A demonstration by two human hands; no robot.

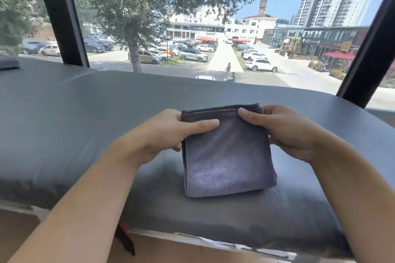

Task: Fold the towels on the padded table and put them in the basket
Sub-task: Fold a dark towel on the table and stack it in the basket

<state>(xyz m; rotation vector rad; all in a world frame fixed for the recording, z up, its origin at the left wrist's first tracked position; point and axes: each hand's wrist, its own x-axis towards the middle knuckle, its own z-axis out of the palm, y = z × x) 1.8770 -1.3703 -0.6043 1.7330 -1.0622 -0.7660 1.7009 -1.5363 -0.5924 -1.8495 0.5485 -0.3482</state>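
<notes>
The left hand (171, 132) and right hand (284, 132) each pinch a top corner of the grey towel (226, 158), thumbs in front, holding it upright with its lower fold resting on the padded bench (85, 113). It looks already folded small, so basketing remains. No basket shows; a dark bundle (8, 63) at far left is cut off, perhaps another towel.

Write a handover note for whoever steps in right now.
Left hand: pinches the left top corner of the folded grey-purple microfibre towel.
Right hand: pinches its right top corner.
The towel is a compact folded square, its lower edge on the dark grey padded table.
Another dark cloth lies far left.
Done: this towel looks folded.
Left: put it in the basket, which is out of view.
</notes>
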